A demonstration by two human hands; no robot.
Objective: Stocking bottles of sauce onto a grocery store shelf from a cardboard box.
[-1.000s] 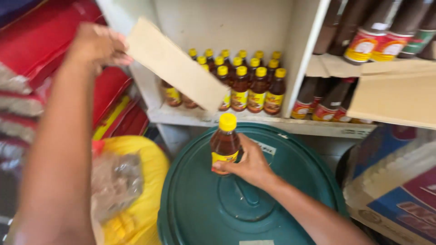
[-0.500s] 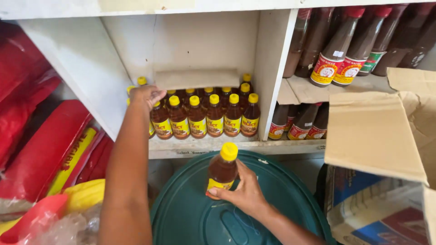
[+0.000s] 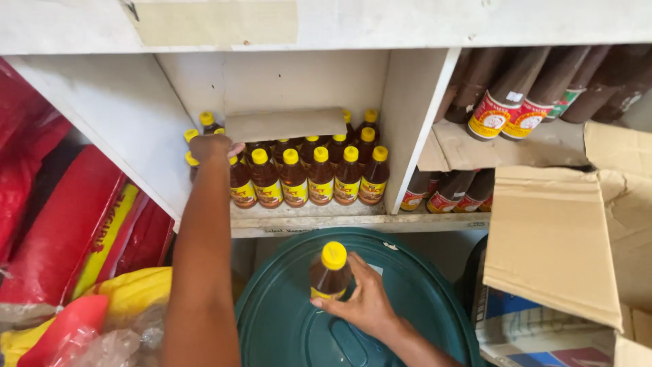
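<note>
My right hand (image 3: 363,299) grips a small brown bottle with a yellow cap (image 3: 331,272), standing upright on a dark green round lid (image 3: 278,319). My left hand (image 3: 212,147) reaches into the white shelf compartment (image 3: 305,214) and rests on the yellow caps at the left end of the rows of matching bottles (image 3: 319,175). A flat strip of cardboard (image 3: 285,124) lies on top of the rear bottles, just right of that hand. Whether the left fingers close on a bottle is hidden.
Larger brown bottles (image 3: 516,102) with red labels lie and stand in the right compartment. An open cardboard box (image 3: 570,238) sits at the right. Red packages (image 3: 61,224) and a yellow bag (image 3: 136,292) fill the left side.
My left hand carried the cardboard strip up into the shelf and laid it on the rear bottles, then settled on the left caps. The right hand kept the bottle on the lid.
</note>
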